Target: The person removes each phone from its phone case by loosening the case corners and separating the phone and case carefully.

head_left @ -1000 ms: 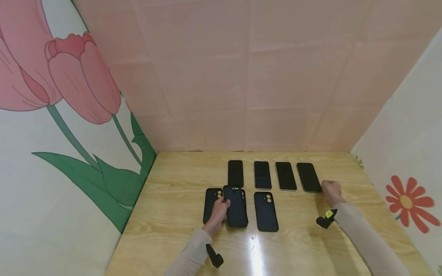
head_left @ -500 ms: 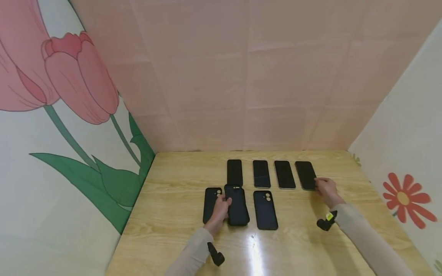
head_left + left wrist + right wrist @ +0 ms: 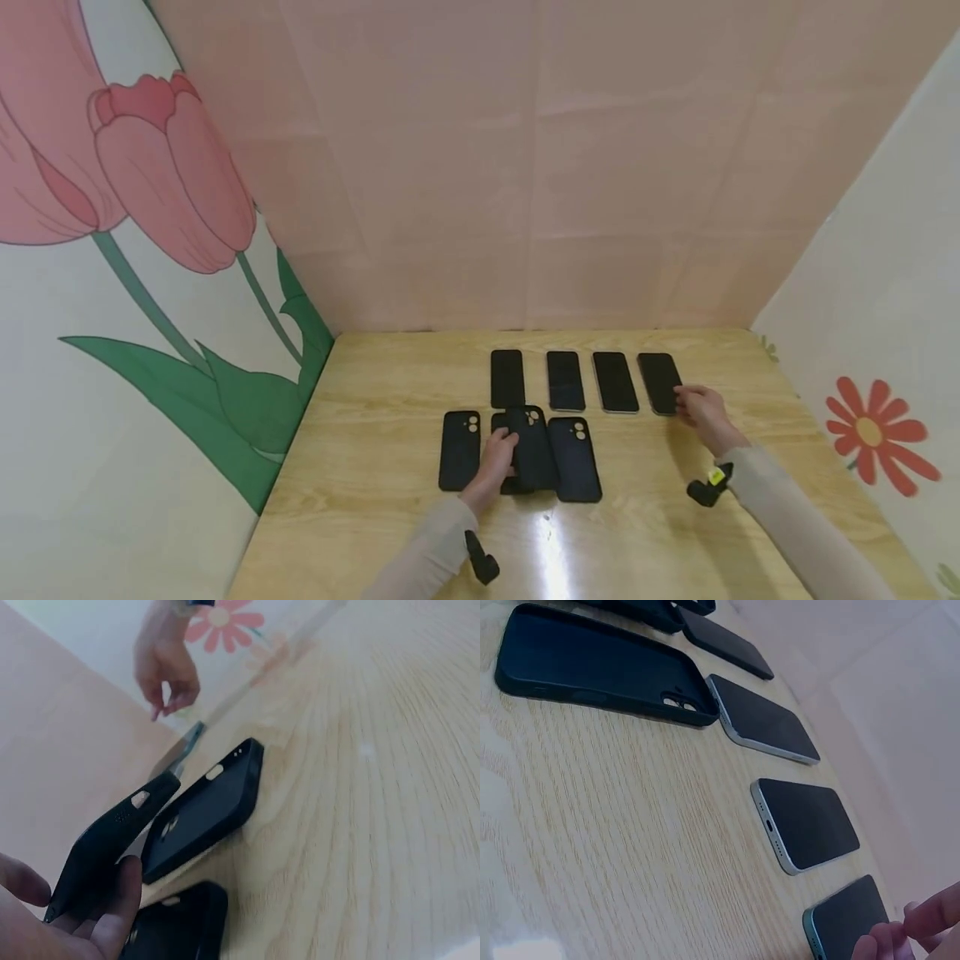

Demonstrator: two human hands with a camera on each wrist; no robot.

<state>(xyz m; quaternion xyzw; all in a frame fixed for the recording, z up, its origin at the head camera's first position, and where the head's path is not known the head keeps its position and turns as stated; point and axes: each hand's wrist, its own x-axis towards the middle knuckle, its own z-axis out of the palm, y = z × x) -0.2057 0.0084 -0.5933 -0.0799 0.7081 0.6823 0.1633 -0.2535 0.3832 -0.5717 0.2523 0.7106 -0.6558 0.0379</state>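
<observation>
My left hand [image 3: 493,465] holds a dark phone case [image 3: 536,454], thumb on one face and fingers behind it. In the left wrist view this case [image 3: 112,832] stands tilted above the table. It partly covers another case [image 3: 517,486] and overlaps the edge of a case [image 3: 577,462] to its right. One more case [image 3: 459,450] lies to the left of the hand. At the right, my right hand [image 3: 703,408] has its fingertips by the edge of the rightmost phone [image 3: 660,382]. In the right wrist view its fingers [image 3: 930,911] hide part of that phone [image 3: 849,919].
Three more dark-screened phones lie in the back row: a left one [image 3: 507,378], a middle one [image 3: 566,381] and a right one [image 3: 616,382]. They rest on a wooden table [image 3: 397,375]. A pink wall covering [image 3: 525,208] rises behind the table's far edge.
My left hand has shifted right and turned the phone case it holds, so camera holes show and a case beneath is uncovered. My right hand has moved slightly left, to the rightmost phone's edge.
</observation>
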